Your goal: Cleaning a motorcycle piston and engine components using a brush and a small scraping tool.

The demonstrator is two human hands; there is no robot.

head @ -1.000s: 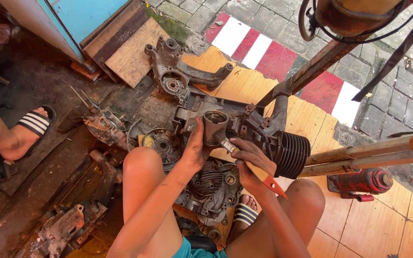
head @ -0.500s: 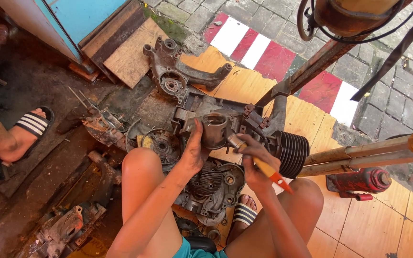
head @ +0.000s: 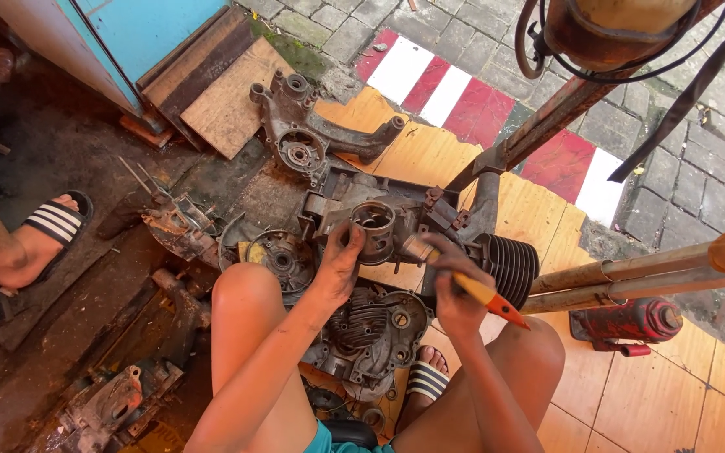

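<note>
Floor: orange tile at right, oil-black grime at left, grey pavers along far edge with red-and-white painted strip. Engine block sits mid-floor, finned cylinder at its right. Separate crankcase half lies beyond, near wooden board. Finned cover nearer. Greasy parts scattered on dark left side. Red bottle jack at right.

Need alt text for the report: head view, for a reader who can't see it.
Seen from above, a squatting person's left hand steadies a grimy engine casing on the floor while the right hand works a brush with an orange handle against it. More engine parts lie around; another person's sandalled foot is at left.
</note>
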